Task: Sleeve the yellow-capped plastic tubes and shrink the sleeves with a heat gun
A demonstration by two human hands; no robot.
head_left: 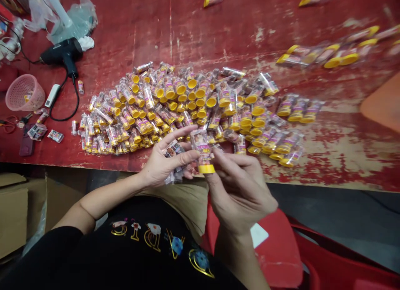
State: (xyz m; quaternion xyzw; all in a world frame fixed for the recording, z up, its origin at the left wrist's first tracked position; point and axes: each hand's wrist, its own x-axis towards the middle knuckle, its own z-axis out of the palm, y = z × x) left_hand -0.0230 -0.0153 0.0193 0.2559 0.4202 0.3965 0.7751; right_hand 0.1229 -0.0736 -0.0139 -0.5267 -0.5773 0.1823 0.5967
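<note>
red worktop (125, 19), worn paint | far left: plastic bags (78, 21), white crumpled tissue (86, 43) near dark heat gun (64, 54), its cord looped | left: pink basket (25, 92), small items inside; red-handled scissors (10, 123) near dark purple case (27, 143) | below left: cardboard boxes (12, 219) | lower right: red chair (340, 261) | right edge: orange object (384, 103)

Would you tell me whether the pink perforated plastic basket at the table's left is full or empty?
Nearly empty: the pink perforated plastic basket shows just a few small items low inside, with much of its wall bare.
</note>
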